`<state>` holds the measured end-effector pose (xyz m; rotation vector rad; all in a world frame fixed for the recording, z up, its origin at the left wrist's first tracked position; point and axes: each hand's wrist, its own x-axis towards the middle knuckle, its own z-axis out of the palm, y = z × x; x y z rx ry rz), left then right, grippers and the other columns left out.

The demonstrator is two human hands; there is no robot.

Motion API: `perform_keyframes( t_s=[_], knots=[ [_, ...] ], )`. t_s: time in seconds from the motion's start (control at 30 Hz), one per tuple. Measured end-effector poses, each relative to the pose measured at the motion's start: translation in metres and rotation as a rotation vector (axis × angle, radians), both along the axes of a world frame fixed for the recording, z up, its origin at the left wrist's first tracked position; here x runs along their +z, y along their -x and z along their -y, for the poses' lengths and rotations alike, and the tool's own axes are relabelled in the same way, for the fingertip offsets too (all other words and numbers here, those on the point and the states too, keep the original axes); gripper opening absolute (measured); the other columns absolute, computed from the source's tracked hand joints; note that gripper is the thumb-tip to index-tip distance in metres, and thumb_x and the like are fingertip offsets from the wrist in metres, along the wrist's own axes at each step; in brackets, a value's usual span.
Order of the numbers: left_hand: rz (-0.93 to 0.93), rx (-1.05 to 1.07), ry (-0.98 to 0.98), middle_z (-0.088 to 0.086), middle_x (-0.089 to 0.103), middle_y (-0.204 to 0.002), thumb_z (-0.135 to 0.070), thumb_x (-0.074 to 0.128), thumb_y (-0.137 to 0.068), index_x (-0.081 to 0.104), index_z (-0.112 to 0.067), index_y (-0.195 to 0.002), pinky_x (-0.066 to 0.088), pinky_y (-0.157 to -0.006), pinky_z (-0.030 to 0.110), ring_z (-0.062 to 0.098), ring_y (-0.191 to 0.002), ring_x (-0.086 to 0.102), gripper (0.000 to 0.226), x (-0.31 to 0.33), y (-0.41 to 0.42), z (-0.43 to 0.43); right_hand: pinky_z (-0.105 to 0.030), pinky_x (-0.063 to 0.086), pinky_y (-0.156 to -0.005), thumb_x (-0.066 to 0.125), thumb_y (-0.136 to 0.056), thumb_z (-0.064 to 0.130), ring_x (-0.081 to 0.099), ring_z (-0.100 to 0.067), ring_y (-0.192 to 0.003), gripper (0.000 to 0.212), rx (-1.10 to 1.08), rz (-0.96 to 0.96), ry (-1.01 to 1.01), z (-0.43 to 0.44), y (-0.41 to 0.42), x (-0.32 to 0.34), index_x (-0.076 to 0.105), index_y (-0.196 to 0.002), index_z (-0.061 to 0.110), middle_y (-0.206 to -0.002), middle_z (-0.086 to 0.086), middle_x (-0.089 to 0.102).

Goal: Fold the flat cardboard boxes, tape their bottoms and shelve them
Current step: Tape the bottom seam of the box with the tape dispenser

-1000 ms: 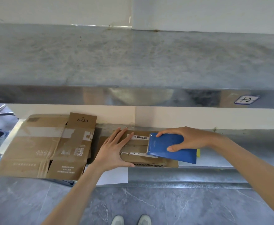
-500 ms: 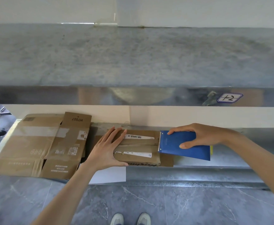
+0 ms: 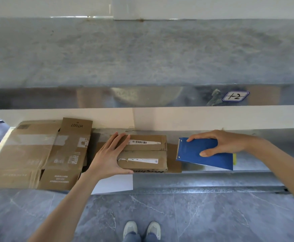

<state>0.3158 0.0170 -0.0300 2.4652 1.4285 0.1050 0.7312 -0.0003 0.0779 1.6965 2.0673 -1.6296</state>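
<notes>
A small folded cardboard box with two white label strips sits on the lower metal shelf. My left hand lies on its left end, fingers straight over the top, thumb along the near side. My right hand grips a blue tape dispenser just right of the box, its toothed edge facing the box and apart from it. Flattened cardboard boxes lie to the left on the same shelf.
A wide grey upper shelf overhangs the work area, with a handwritten label on its front edge. A white sheet pokes out under my left wrist. Grey tiled floor and my shoes are below.
My right hand has drawn the blue dispenser rightward off the box top, leaving the box uncovered. My left hand has stayed on the box's left end.
</notes>
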Motion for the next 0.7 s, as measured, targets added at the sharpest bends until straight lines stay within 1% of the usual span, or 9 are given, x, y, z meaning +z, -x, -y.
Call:
perform_keyframes(
  t_s=[0.1, 0.17, 0.23, 0.37, 0.47, 0.57, 0.7],
  knots=[
    [-0.005, -0.002, -0.007, -0.016, -0.007, -0.165, -0.092, 0.057, -0.061, -0.011, -0.043, -0.155, 0.033, -0.113, 0.051, 0.01, -0.152, -0.012, 0.125, 0.0, 0.0, 0.0, -0.023, 0.054, -0.084, 0.073, -0.087, 0.039, 0.064, 0.0, -0.099, 0.048, 0.015, 0.044, -0.002, -0.003, 0.005, 0.0, 0.053, -0.127, 0.055, -0.126, 0.021, 0.06],
    [-0.003, -0.004, -0.013, -0.015, -0.005, -0.165, -0.092, 0.056, -0.061, -0.01, -0.043, -0.155, 0.035, -0.112, 0.052, 0.01, -0.152, -0.01, 0.124, 0.0, 0.0, 0.0, -0.018, 0.052, -0.079, 0.073, -0.087, 0.039, 0.064, 0.001, -0.096, 0.047, 0.011, 0.078, -0.012, -0.005, 0.01, -0.001, 0.053, -0.126, 0.054, -0.124, 0.021, 0.06],
    [-0.003, -0.01, -0.018, -0.015, -0.005, -0.165, -0.093, 0.054, -0.061, -0.009, -0.044, -0.155, 0.036, -0.112, 0.052, 0.012, -0.152, -0.01, 0.123, 0.0, 0.0, -0.001, -0.015, 0.051, -0.076, 0.073, -0.088, 0.038, 0.063, 0.002, -0.094, 0.046, 0.01, 0.112, -0.024, -0.008, 0.015, -0.001, 0.053, -0.126, 0.054, -0.123, 0.023, 0.059],
    [-0.006, -0.033, -0.03, -0.012, -0.005, -0.166, -0.092, 0.053, -0.063, -0.009, -0.049, -0.153, 0.037, -0.111, 0.053, 0.015, -0.153, -0.011, 0.117, 0.0, -0.001, 0.001, -0.016, 0.052, -0.076, 0.073, -0.088, 0.039, 0.063, -0.002, -0.098, 0.043, 0.018, 0.171, -0.062, -0.011, 0.024, -0.006, 0.053, -0.122, 0.058, -0.123, 0.02, 0.06],
    [-0.021, -0.052, -0.046, -0.01, -0.007, -0.166, -0.092, 0.052, -0.065, -0.007, -0.052, -0.152, 0.037, -0.111, 0.053, 0.016, -0.152, -0.013, 0.113, 0.0, -0.001, 0.0, -0.009, 0.047, -0.069, 0.073, -0.089, 0.038, 0.062, 0.003, -0.095, 0.043, 0.012, 0.188, -0.084, -0.008, 0.027, -0.003, 0.053, -0.122, 0.056, -0.123, 0.021, 0.059],
    [-0.029, -0.057, -0.06, -0.01, -0.009, -0.165, -0.092, 0.05, -0.066, -0.008, -0.052, -0.152, 0.038, -0.111, 0.051, 0.016, -0.152, -0.014, 0.112, -0.002, 0.001, 0.0, -0.01, 0.046, -0.07, 0.073, -0.088, 0.038, 0.061, 0.008, -0.091, 0.042, -0.026, 0.165, -0.068, -0.002, 0.024, 0.012, 0.056, -0.122, 0.055, -0.12, 0.026, 0.06],
    [-0.007, -0.054, -0.061, -0.01, -0.006, -0.165, -0.093, 0.051, -0.065, -0.01, -0.051, -0.152, 0.039, -0.11, 0.051, 0.015, -0.152, -0.013, 0.114, -0.003, 0.0, -0.001, -0.011, 0.044, -0.077, 0.074, -0.087, 0.035, 0.059, 0.013, -0.097, 0.042, -0.078, 0.121, -0.083, 0.002, 0.018, 0.038, 0.059, -0.12, 0.055, -0.113, 0.042, 0.058]
  ],
)
